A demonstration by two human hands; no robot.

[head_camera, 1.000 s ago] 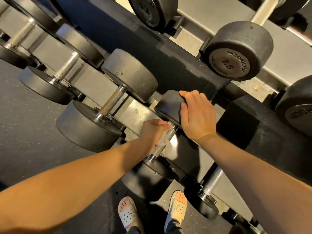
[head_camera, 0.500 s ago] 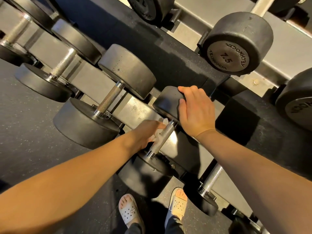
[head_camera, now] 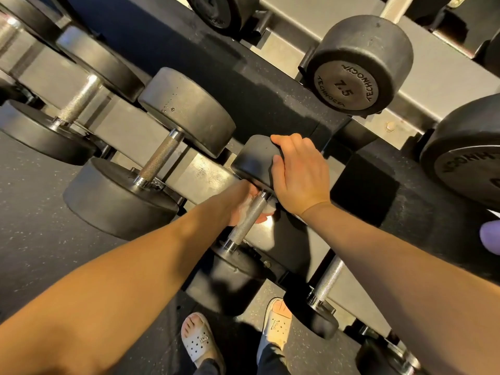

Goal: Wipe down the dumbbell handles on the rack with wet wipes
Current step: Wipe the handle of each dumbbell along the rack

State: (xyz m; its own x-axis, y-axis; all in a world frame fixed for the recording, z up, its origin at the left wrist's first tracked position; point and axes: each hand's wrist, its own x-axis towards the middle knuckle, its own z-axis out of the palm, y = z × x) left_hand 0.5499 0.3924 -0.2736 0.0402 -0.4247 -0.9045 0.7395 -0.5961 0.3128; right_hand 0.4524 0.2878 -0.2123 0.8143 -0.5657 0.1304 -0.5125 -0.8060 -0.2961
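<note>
A small black dumbbell lies on the lower rack rail, its knurled steel handle (head_camera: pixel 247 220) running toward me. My left hand (head_camera: pixel 236 203) reaches under the handle from the left and grips a white wet wipe (head_camera: pixel 267 208) around its underside; bits of the wipe show on both sides of the bar. My right hand (head_camera: pixel 299 174) rests on the dumbbell's far head (head_camera: pixel 253 159), fingers curled over its top edge. The near head (head_camera: pixel 230 282) sits below the handle, partly in shadow.
Larger dumbbells lie to the left, one with a bare handle (head_camera: pixel 159 161). A 7.5 dumbbell (head_camera: pixel 357 69) sits on the upper shelf. Another handle (head_camera: pixel 328 280) lies to the right. My feet in white sandals (head_camera: pixel 197 341) stand on dark speckled floor.
My left hand has turned from over the handle to beneath it, carrying the wipe round the bar. My right hand has stayed on the far head.
</note>
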